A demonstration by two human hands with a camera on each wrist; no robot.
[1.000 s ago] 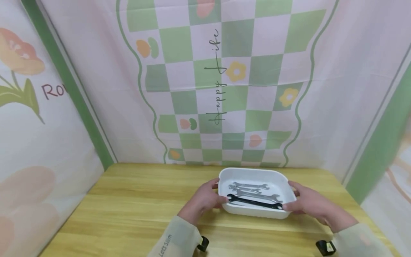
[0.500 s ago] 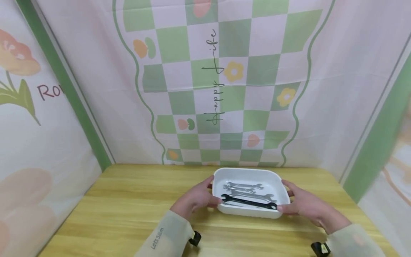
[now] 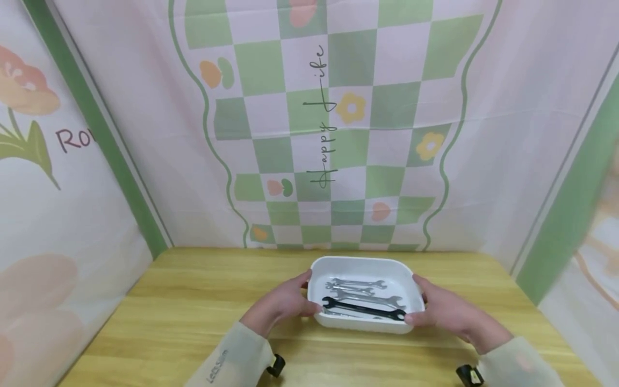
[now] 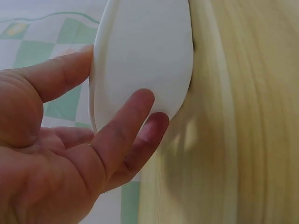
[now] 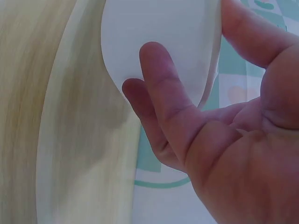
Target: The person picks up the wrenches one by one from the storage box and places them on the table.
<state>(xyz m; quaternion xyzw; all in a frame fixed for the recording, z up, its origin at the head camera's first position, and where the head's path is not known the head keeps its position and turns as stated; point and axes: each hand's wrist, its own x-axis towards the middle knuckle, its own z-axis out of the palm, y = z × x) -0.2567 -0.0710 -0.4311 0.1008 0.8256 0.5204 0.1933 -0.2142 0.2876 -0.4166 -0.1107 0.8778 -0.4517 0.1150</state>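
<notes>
Between my two hands is a white plastic tray [image 3: 360,324] with rounded corners. My left hand [image 3: 285,301] grips its left end, the thumb at the rim and the fingers against the outer wall [image 4: 145,51]. At the opposite end my right hand [image 3: 447,309] holds it the same way, fingertips pressed to the white side [image 5: 126,28]. Inside, a black open-end wrench [image 3: 362,309] lies nearest the front wall. Several silver wrenches [image 3: 369,298] lie behind it, roughly parallel, and another is partly hidden beneath the black one.
A wood-grain table [image 3: 193,301] spreads under the tray and reaches back to a fabric wall [image 3: 353,150] printed with green checks and flowers. Side curtains [image 3: 72,215] hang at left and right. Black straps [image 3: 275,365] show at both cuffs.
Both hands and the tray have shifted left in the head view, and slightly toward me at the end. The wrenches have travelled along inside. The camera has turned slightly too.
</notes>
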